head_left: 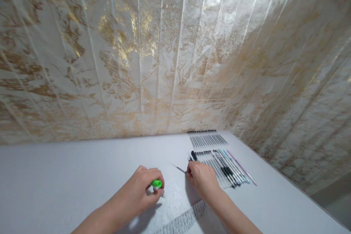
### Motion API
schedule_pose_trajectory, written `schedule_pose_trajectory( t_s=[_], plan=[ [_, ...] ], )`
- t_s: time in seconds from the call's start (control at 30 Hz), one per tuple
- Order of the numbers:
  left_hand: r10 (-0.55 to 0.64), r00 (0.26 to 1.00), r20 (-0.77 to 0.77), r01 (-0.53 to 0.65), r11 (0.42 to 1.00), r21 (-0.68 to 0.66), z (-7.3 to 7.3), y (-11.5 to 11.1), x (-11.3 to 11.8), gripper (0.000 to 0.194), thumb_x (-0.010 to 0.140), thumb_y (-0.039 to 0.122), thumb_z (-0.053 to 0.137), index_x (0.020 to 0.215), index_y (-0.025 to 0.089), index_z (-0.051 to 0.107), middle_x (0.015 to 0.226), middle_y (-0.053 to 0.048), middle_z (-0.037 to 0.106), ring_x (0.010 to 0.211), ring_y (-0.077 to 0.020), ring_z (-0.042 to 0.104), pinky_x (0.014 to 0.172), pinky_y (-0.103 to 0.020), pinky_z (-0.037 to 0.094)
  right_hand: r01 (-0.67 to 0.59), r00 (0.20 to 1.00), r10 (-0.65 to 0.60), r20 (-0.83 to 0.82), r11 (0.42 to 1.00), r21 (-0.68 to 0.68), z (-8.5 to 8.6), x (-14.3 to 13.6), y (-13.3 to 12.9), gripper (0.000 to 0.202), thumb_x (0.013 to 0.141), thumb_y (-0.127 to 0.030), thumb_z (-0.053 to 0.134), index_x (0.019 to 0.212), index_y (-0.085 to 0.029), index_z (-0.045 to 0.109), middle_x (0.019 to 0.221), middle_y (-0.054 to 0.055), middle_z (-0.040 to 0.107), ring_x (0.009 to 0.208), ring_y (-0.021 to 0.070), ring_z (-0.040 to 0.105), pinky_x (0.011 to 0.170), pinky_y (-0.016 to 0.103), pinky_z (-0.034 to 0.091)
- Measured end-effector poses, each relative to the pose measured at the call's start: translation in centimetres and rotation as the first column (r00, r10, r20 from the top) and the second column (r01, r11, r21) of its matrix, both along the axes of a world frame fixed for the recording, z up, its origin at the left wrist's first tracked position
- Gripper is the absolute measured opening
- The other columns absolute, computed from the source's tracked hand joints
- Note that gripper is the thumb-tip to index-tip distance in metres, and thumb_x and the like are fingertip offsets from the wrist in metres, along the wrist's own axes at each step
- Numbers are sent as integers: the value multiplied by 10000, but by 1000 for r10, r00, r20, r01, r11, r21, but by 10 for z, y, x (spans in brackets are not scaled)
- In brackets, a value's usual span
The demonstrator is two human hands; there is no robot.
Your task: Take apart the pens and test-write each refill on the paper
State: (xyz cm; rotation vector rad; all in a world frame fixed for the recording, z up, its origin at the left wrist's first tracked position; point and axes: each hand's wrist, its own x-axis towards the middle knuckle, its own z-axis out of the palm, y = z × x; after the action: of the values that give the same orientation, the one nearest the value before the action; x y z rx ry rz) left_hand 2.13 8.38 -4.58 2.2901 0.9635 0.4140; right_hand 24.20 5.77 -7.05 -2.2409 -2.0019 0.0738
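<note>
In the head view my left hand point(148, 186) is closed round a bright green tube point(156, 183) with an open end, held above the white table. Something small and pale also shows at its fingertips, too blurred to name. My right hand point(201, 175) pinches a thin dark pen refill point(181, 169) whose pale tip points left. Beside and partly behind the right hand lies a row of pens point(229, 168), some clear with black grips and some pale blue or pink. A thick black-ended pen point(193, 155) sits just beyond its knuckles.
Farther back, several thin black-ended refills point(208, 139) lie side by side near the wall. A pale strip with small dark marks point(183, 223) lies on the white table point(82, 168) at the front. Gold-patterned covering point(123, 62) hangs along the back and right.
</note>
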Motion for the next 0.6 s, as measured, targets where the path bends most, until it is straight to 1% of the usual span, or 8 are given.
schedule_pose_trajectory(
  t_s=[0.1,0.2,0.23,0.3,0.37,0.4,0.5,0.6],
  plan=[
    [74,996,53,-72,997,-26,0,-1,4,103,813,279,541,770,213,608,744,25,618,731,-168,511,700,-270,346,-36,993,36,-115,999,6,11,-6,-4,124,790,-86,566,788,-146,674,804,114,744,772,245,691,637,272,431],
    [127,986,106,-118,989,-83,-3,-2,7,98,784,303,577,760,209,586,692,42,577,663,-151,490,646,-253,349,-139,942,145,-302,989,44,29,-17,-12,99,816,-113,546,807,-178,621,719,10,727,657,133,658,603,195,434],
    [133,982,131,-121,988,-99,-4,-3,8,92,769,298,591,756,208,579,685,46,564,658,-148,485,636,-248,350,-175,891,194,-410,981,83,34,-22,-16,98,826,-115,526,805,-181,595,690,-10,712,616,109,635,580,178,429],
    [131,974,182,-109,986,-125,-4,-5,10,89,753,287,608,754,207,570,677,54,542,652,-142,476,624,-239,351,-210,710,299,-638,954,213,42,-30,-24,80,818,-125,519,774,-181,555,647,-18,674,567,98,585,535,175,408],
    [123,968,219,-91,985,-148,-4,-8,12,97,738,272,627,739,205,557,655,63,515,638,-135,462,609,-230,346,-197,544,379,-749,925,324,45,-35,-31,67,808,-158,542,745,-180,547,624,-17,633,544,100,537,507,188,380],
    [119,966,229,-83,983,-161,-4,-9,13,108,729,262,635,722,204,545,640,68,500,628,-131,453,598,-226,342,-195,511,402,-760,915,353,45,-37,-34,67,810,-177,553,743,-179,554,615,-22,612,532,98,511,499,193,366],
    [108,961,253,-62,981,-186,-8,-11,16,172,711,241,644,659,208,483,614,76,467,605,-122,433,572,-219,330,-202,492,440,-751,897,393,43,-39,-39,68,820,-186,565,753,-177,575,587,-50,536,500,85,429,482,196,329],
    [88,957,276,-44,986,-161,-16,-10,16,248,721,242,619,616,218,395,605,75,450,592,-118,409,553,-220,310,-236,534,478,-698,876,420,41,-42,-40,84,798,-145,590,724,-182,577,577,-70,474,516,79,388,501,193,312]
  ],
)
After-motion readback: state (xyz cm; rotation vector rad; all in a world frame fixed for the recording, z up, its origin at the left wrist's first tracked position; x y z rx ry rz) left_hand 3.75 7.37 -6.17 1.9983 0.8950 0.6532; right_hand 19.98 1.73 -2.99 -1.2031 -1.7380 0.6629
